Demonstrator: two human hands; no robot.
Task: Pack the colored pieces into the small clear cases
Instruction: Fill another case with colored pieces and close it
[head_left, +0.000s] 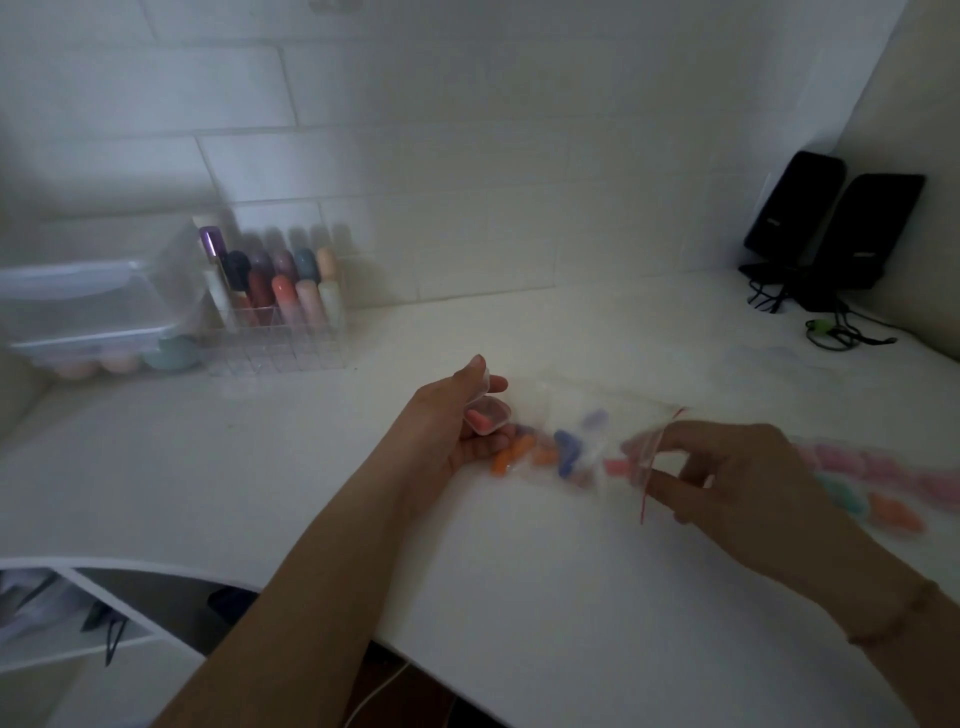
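Observation:
My left hand (457, 415) holds a small clear case (488, 413), its lid up, with a pink piece inside. Beside it on the white desk lies a clear zip bag (582, 441) with a red seal strip, holding several orange, blue, purple and pink pieces (561, 452). My right hand (727, 467) pinches the bag's open mouth at the red strip. More pink, teal and orange pieces (872, 488) lie blurred on the desk just right of that hand.
A clear organiser with coloured tubes (275, 296) and a clear lidded box (93, 312) stand at the back left. Two black speakers (831, 223) with cables sit in the back right corner. The desk's front edge (156, 566) curves over shelves at lower left.

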